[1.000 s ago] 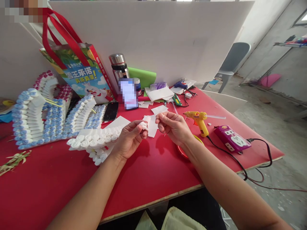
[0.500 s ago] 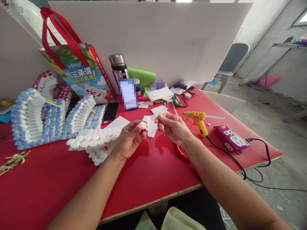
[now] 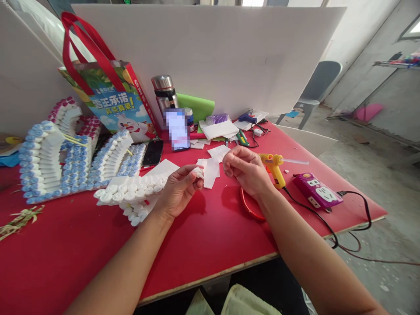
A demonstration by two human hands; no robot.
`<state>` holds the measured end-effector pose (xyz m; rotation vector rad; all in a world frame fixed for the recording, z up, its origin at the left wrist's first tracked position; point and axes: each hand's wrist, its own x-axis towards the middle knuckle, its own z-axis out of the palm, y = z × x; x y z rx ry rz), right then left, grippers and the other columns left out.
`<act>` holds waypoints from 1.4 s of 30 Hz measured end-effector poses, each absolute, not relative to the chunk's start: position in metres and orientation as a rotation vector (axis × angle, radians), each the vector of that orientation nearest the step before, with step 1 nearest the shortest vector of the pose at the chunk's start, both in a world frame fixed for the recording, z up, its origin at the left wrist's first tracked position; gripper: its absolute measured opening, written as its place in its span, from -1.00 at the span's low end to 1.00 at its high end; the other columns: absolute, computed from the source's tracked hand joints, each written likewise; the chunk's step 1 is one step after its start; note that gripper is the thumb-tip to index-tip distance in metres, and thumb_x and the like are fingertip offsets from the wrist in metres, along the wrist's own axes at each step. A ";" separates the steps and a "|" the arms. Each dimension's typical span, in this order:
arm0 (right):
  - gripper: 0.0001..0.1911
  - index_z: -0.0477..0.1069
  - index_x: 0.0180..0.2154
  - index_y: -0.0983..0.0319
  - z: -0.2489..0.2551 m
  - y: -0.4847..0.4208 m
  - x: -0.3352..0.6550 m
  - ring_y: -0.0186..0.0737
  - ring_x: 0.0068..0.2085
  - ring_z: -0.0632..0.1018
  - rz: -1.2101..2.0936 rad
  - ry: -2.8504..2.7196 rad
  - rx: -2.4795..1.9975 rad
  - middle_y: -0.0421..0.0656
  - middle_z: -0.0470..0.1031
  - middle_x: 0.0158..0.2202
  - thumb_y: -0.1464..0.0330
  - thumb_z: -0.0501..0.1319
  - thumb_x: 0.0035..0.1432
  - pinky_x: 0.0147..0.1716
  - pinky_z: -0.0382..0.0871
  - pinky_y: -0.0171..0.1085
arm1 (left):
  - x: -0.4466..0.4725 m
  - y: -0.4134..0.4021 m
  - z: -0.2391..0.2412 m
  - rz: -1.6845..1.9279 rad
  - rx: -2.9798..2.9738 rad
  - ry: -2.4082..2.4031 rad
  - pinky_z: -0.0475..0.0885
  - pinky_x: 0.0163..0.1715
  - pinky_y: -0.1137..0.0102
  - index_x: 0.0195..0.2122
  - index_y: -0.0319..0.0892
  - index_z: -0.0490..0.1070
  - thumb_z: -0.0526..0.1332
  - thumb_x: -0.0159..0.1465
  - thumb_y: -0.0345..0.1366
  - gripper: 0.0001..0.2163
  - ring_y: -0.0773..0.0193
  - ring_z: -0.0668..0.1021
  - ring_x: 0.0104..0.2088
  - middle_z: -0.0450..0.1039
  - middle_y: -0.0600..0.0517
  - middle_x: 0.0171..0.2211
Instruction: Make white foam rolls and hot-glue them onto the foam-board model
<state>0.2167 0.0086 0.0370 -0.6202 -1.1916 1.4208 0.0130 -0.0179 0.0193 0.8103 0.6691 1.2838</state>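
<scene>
My left hand (image 3: 179, 189) is closed in a pinch on a small white cap-like piece (image 3: 197, 172) above the red table (image 3: 203, 236). My right hand (image 3: 246, 169) is curled, fingertips pinched together a little to the right of that piece; what it holds, if anything, I cannot make out. White foam pieces (image 3: 210, 171) lie on the table between and behind the hands. A white panel set with rows of white caps (image 3: 131, 192) lies just left of my left hand.
A yellow glue gun (image 3: 274, 167) and a purple power strip (image 3: 316, 191) with black cords sit to the right. A red ring (image 3: 250, 206) lies under my right wrist. Blue-capped structures (image 3: 62, 162), a printed bag (image 3: 108, 98), a flask (image 3: 163, 94) and phones stand behind.
My right hand has drawn slightly right and up, away from the left hand's piece. The left hand has stayed in place.
</scene>
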 end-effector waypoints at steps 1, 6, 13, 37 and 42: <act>-0.70 0.48 -0.47 0.22 0.038 0.008 0.218 -0.37 -0.53 0.36 1.342 -1.249 -0.641 -0.22 0.43 -0.53 0.16 0.34 0.17 -0.48 0.25 -0.29 | 0.013 -0.018 0.020 1.284 0.809 0.675 0.44 -0.43 0.47 -0.27 -0.18 0.62 0.51 0.02 -0.29 -0.75 0.42 0.48 -0.49 0.53 0.01 -0.40; -0.74 0.47 -0.49 0.23 0.036 0.010 0.215 -0.36 -0.46 0.35 1.138 -1.292 -0.744 -0.24 0.38 -0.52 0.21 0.41 0.07 -0.43 0.26 -0.31 | 0.013 -0.019 0.021 1.293 0.819 0.678 0.45 -0.41 0.46 -0.27 -0.17 0.63 0.51 0.02 -0.30 -0.77 0.41 0.50 -0.48 0.54 0.02 -0.40; -0.71 0.42 -0.36 0.25 0.025 0.004 0.193 -0.42 -0.49 0.38 1.663 -1.184 -0.613 -0.28 0.40 -0.48 0.25 0.46 0.01 -0.44 0.27 -0.34 | 0.015 -0.021 0.019 1.250 0.886 0.661 0.43 -0.42 0.50 -0.27 -0.23 0.63 0.48 0.08 -0.27 -0.78 0.43 0.48 -0.48 0.49 0.03 -0.45; -0.72 0.42 -0.40 0.26 0.021 0.004 0.192 -0.40 -0.50 0.38 1.594 -1.255 -0.641 -0.27 0.41 -0.50 0.28 0.47 0.00 -0.45 0.26 -0.33 | 0.019 -0.021 0.015 1.203 1.019 0.775 0.41 -0.40 0.51 -0.29 -0.18 0.62 0.42 0.16 -0.28 -0.87 0.44 0.46 -0.48 0.48 0.07 -0.47; -0.76 0.48 -0.39 0.26 0.020 0.004 0.192 -0.39 -0.46 0.41 1.551 -1.286 -0.630 -0.23 0.46 -0.44 0.27 0.45 0.02 -0.45 0.30 -0.33 | 0.017 -0.024 0.020 1.310 1.361 0.992 0.42 -0.33 0.46 -0.27 -0.16 0.57 0.41 0.17 -0.29 -0.86 0.40 0.46 -0.45 0.46 0.09 -0.43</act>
